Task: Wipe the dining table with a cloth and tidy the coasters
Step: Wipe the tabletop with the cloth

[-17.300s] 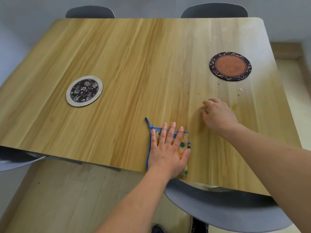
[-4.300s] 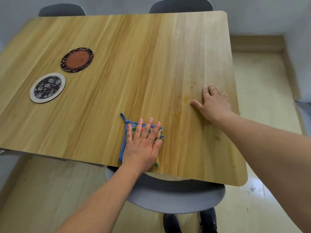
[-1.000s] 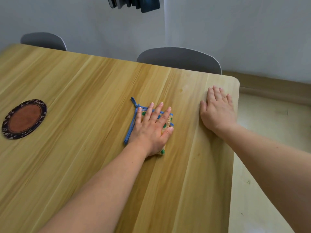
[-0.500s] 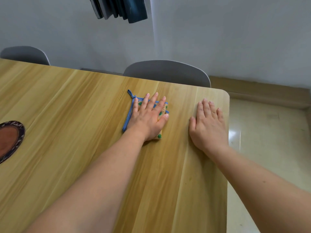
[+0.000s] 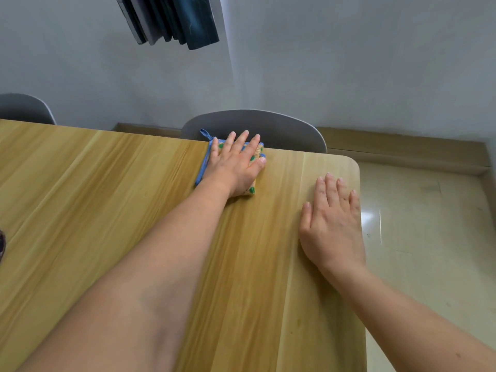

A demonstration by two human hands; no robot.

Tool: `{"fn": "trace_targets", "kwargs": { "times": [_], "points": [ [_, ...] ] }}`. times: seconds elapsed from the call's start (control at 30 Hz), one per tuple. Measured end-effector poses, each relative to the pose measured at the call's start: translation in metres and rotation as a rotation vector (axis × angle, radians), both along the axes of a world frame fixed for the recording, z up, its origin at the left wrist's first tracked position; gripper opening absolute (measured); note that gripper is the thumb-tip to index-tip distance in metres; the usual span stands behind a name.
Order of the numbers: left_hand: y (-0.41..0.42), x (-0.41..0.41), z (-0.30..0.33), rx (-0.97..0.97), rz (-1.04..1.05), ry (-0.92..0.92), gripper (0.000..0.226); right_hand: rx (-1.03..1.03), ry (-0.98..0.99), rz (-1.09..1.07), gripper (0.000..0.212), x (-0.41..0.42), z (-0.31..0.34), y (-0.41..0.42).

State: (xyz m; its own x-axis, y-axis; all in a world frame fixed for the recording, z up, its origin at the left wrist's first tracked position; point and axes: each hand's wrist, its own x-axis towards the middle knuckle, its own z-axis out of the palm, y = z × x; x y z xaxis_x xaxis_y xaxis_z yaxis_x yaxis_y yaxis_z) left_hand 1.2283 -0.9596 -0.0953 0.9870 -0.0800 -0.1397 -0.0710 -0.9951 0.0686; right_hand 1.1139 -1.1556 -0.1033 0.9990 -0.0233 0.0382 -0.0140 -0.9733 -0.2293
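Observation:
My left hand [image 5: 234, 163] lies flat with straight fingers on a folded yellow cloth [image 5: 206, 159] with green dots and blue edging. The cloth sits at the far edge of the wooden dining table [image 5: 94, 189], its blue loop hanging just past that edge. My right hand [image 5: 331, 224] presses palm down on the bare table near the right edge, fingers straight, holding nothing. A sliver of a dark-rimmed coaster [image 5: 1, 244] shows at the left border of the view; the rest of it is out of frame.
A grey chair [image 5: 284, 130] stands behind the table's far edge, right beyond the cloth. A second grey chair [image 5: 24, 108] is at the far left. Dark objects [image 5: 171, 20] hang on the grey wall above. Shiny floor [image 5: 424, 237] lies past the table's right edge.
My left hand has pushed the cloth away from me up to the table's far edge. My right hand stayed flat near the right edge. The coaster slid almost out of view on the left.

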Motion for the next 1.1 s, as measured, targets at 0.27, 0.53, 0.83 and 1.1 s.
{"fn": "trace_targets", "kwargs": {
  "times": [0.27, 0.53, 0.83, 1.1],
  "points": [
    [-0.009, -0.002, -0.002, -0.033, 0.005, -0.018, 0.062, 0.004, 0.01, -0.074, 0.066, 0.001, -0.002, 0.001],
    [-0.097, -0.005, -0.003, -0.055, -0.169, -0.027, 0.061, 0.006, -0.003, -0.089, 0.066, 0.002, -0.003, 0.001],
    [-0.09, -0.004, -0.002, -0.049, -0.183, -0.004, 0.059, -0.001, -0.019, -0.09, 0.066, 0.002, -0.003, 0.0],
    [-0.074, 0.0, -0.002, -0.024, -0.174, -0.018, 0.058, 0.001, -0.001, -0.086, 0.066, 0.004, -0.003, 0.0]
  ]
}}
